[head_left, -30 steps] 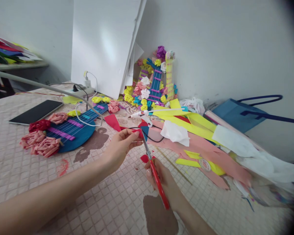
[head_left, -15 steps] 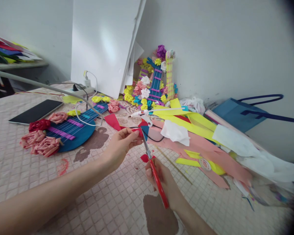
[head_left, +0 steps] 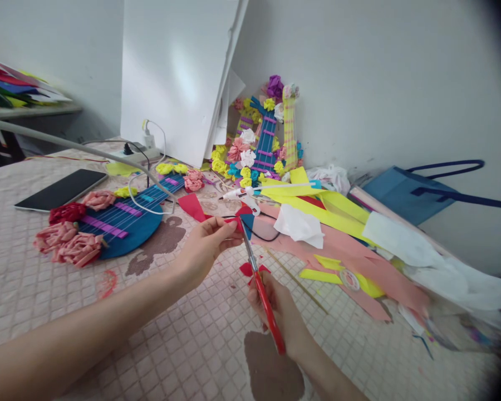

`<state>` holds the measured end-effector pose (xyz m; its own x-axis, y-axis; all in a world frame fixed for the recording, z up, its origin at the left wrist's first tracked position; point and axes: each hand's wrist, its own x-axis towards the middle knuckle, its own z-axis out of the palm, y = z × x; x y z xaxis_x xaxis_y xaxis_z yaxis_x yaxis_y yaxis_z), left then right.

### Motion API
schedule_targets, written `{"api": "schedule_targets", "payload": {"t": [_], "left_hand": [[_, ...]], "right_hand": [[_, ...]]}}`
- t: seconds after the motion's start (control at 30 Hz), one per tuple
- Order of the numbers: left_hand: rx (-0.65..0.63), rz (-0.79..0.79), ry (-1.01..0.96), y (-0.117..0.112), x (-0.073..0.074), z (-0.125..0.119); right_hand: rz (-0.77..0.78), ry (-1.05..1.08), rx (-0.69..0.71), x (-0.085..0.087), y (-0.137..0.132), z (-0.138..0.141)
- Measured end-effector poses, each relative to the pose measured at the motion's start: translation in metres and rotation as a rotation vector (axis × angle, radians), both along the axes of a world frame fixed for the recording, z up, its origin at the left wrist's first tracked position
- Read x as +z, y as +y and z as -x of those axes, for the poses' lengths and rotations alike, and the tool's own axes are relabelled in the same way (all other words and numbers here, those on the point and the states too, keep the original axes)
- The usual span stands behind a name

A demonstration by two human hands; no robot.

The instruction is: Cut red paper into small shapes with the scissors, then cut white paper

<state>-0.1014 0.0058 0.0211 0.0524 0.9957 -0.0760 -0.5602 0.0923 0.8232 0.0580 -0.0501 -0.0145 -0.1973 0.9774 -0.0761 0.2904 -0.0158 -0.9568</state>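
My left hand (head_left: 206, 248) pinches a small piece of red paper (head_left: 232, 222) above the table. My right hand (head_left: 280, 312) is closed around the red handles of a pair of scissors (head_left: 261, 289), whose metal blades point up into the red paper. A few red paper scraps (head_left: 247, 269) lie on the cloth just below the blades. Behind the paper rests a white glue gun (head_left: 242, 195) with its black cord.
A blue paper guitar with pink and red paper roses (head_left: 108, 220) lies at left beside a dark tablet (head_left: 62, 189). Decorated paper guitars (head_left: 267, 139) lean on the wall by white boards (head_left: 179, 78). Pink, yellow and white paper sheets (head_left: 342, 234) and a blue bag (head_left: 417, 195) fill the right.
Almost nothing has moved; the scissors and my right hand have shifted very slightly while the left hand keeps its pinch on the red paper.
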Motion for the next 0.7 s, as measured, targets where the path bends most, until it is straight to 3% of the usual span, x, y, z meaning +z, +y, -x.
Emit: {"api": "schedule_targets", "payload": {"t": [0.37, 0.47, 0.57, 0.7], "left_hand": [[-0.041, -0.004, 0.011, 0.003, -0.003, 0.003], [-0.069, 0.009, 0.025, 0.003, -0.004, 0.004], [-0.218, 0.028, 0.112, 0.003, -0.007, 0.005], [-0.445, 0.021, 0.237, -0.001, -0.011, 0.004]], "right_hand": [[0.166, 0.012, 0.065, -0.003, -0.003, -0.003], [0.175, 0.145, 0.109, -0.004, -0.004, -0.007], [0.208, 0.333, 0.122, -0.002, -0.002, -0.011], [0.144, 0.395, 0.008, 0.002, 0.005, -0.017]]}}
